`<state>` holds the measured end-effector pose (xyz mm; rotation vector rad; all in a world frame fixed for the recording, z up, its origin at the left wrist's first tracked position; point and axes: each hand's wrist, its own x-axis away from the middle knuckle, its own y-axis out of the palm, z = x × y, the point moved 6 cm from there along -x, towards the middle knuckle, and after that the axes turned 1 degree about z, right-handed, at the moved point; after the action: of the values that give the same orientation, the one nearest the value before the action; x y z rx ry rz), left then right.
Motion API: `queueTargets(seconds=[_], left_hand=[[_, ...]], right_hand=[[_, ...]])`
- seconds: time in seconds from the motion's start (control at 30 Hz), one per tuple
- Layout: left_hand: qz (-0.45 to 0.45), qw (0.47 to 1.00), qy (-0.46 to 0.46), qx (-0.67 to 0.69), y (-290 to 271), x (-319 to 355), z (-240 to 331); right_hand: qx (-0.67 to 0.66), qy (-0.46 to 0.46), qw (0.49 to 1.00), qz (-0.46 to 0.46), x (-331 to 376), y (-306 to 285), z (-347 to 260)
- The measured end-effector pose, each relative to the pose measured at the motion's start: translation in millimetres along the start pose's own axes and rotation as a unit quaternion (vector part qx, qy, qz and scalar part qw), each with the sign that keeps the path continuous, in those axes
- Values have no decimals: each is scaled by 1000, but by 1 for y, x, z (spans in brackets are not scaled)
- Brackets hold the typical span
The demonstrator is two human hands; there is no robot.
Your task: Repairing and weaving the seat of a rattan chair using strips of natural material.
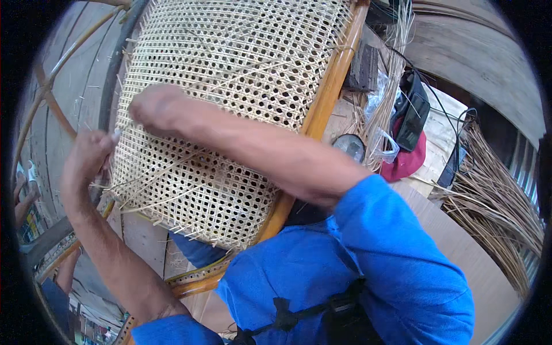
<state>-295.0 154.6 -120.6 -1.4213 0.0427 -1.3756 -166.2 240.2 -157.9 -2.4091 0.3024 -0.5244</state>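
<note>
Pinched a pale strand (117, 135) with the left hand (86, 158), fingers closed tight on it, just off the left edge of the woven cane panel (241, 63). Laid the right hand (158, 106) on the face of the panel, near that same left edge, with the fingers curled down. Could not tell whether anything was held under them. Kept the two hands near each other, not touching. Seemed to be in the middle of weaving: threading one strand across the open mesh of the panel, with loose ends left sticking out along its lower edge. Would need, for the next pull, a steady tension and a free hole to pass through. Saw the orange wooden frame (330, 86) along the right side of the panel. Further right of the panel, noticed a red cap (408, 164) and a bundle of cane strips (494, 213).
</note>
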Motion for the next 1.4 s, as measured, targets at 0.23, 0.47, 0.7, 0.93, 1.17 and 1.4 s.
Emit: queueTargets(seconds=[0.23,0.47,0.7,0.93,1.17,1.4], left_hand=[[-45,986,-155,-28,-17,32,-139],[-26,971,-171,-168,-9,20,-135],[52,946,-278,-159,14,24,-144],[56,953,-233,-186,28,31,-176],[90,934,-298,-174,-1,64,-117],[80,926,-279,-239,14,51,-134]], right_hand=[[-160,-125,978,38,-28,103,-98],[-72,7,992,103,39,-48,-34],[78,106,930,344,212,-227,147],[42,203,966,157,235,-225,172],[158,100,961,204,224,-237,171],[122,159,959,201,233,-233,207]])
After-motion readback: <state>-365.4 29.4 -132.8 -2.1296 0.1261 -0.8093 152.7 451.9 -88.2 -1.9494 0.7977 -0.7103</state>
